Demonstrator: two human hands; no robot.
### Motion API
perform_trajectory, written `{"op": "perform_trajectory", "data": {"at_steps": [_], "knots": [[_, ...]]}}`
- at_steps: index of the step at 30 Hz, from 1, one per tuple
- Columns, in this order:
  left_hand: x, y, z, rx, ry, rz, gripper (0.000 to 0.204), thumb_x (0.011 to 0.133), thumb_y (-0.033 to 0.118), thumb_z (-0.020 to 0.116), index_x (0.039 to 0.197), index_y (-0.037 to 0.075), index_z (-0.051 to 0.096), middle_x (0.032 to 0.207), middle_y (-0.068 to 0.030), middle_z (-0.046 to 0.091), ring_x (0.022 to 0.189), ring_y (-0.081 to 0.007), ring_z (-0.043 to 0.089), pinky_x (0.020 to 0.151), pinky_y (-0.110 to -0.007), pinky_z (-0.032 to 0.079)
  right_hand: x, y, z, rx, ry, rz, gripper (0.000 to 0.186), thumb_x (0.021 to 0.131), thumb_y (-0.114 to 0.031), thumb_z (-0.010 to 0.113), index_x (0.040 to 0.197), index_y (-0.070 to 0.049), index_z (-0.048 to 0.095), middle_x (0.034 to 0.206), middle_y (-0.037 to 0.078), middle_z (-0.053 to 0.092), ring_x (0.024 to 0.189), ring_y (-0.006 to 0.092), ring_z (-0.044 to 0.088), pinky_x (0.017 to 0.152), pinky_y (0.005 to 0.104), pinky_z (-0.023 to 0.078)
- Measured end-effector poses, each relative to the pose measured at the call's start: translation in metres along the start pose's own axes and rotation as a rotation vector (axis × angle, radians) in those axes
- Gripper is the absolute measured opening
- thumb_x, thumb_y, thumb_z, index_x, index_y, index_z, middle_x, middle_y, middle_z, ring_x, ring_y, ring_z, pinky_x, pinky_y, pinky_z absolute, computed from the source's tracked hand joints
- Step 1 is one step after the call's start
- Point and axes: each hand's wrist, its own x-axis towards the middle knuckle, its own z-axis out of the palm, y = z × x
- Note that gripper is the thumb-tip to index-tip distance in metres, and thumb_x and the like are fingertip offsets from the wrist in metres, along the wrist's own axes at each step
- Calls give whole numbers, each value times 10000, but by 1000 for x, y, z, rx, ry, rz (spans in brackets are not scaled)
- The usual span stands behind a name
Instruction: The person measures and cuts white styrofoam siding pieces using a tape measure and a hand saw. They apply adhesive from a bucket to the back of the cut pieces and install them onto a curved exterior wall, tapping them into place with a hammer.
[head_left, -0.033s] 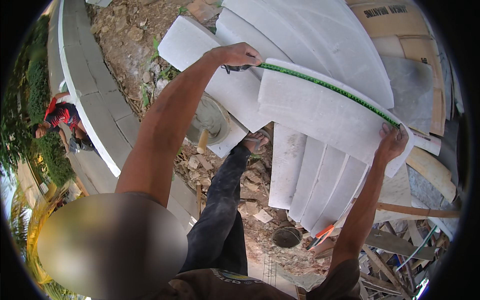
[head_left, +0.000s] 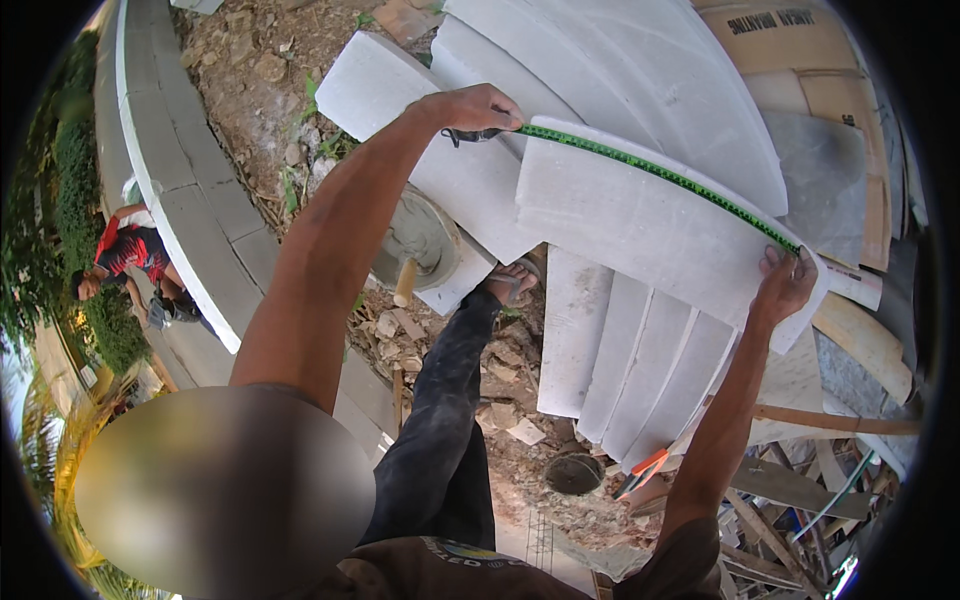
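Note:
My left hand (head_left: 484, 108) is closed on a black tape measure (head_left: 475, 135) near the upper left corner of a white block (head_left: 640, 220). Its green blade (head_left: 650, 165) stretches along the block's long top edge to my right hand (head_left: 785, 285), whose fingers pinch around its far end at the block's right edge. More white blocks (head_left: 580, 330) lie beneath and behind it in layers. A bucket of grey paste (head_left: 415, 230) with a wooden handle sticking out (head_left: 405, 282) stands below my left forearm. An orange-handled tool (head_left: 645, 470) lies by the lower blocks.
A co-worker (head_left: 135, 255) is on a grey walkway (head_left: 170, 145) at left. Rubble (head_left: 270, 70) and my sandalled foot (head_left: 512, 280) are around the blocks. A dark round container (head_left: 572, 472) sits low centre; cardboard (head_left: 775, 35) and scrap boards (head_left: 800, 500) are piled at right.
The co-worker on the left has shifted slightly downward in the picture. My hands and the tape measure look the same.

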Motion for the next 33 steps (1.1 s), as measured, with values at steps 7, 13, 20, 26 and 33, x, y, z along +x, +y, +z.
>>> {"op": "perform_trajectory", "data": {"at_steps": [7, 13, 20, 26, 33], "knots": [[6, 2, 2, 10, -19, 40, 288, 1035, 276, 608, 1212, 74, 712, 950, -33, 706, 826, -116, 630, 792, -299, 514, 10, 19, -7, -130, 8, -94, 262, 1008, -48, 604, 1247, 61, 612, 1138, 146, 650, 853, 206, 726, 640, 283, 629], [13, -5, -4, -8, -113, 111, 269, 1037, 237, 603, 1179, 26, 692, 959, -36, 690, 837, -115, 650, 782, -297, 520, 16, 27, -8, -118, -7, -80, 251, 984, -73, 666, 1209, 37, 659, 1056, 113, 670, 785, 145, 686, 564, 250, 574], [13, 1, -3, -27, -76, 114, 268, 1041, 239, 600, 1163, 17, 688, 957, -43, 686, 827, -121, 657, 785, -295, 527, 19, 30, -12, -172, -7, -101, 289, 986, -86, 659, 1257, 12, 687, 995, 94, 682, 743, 120, 655, 561, 248, 526], [9, 7, -4, -4, -86, 106, 261, 1049, 245, 585, 1161, 35, 691, 906, -24, 670, 802, -113, 636, 764, -290, 522, 15, 19, -11, -331, 24, -251, 277, 970, -85, 686, 1238, -21, 711, 946, 67, 726, 700, 106, 666, 562, 248, 515], [7, 7, -1, 4, -42, 76, 254, 1042, 245, 584, 1149, 44, 696, 871, -13, 656, 785, -100, 617, 745, -286, 512, 23, 17, -15, -516, 41, -453, 246, 933, -116, 744, 1159, -18, 748, 982, 105, 761, 785, 145, 713, 663, 286, 556]]}}
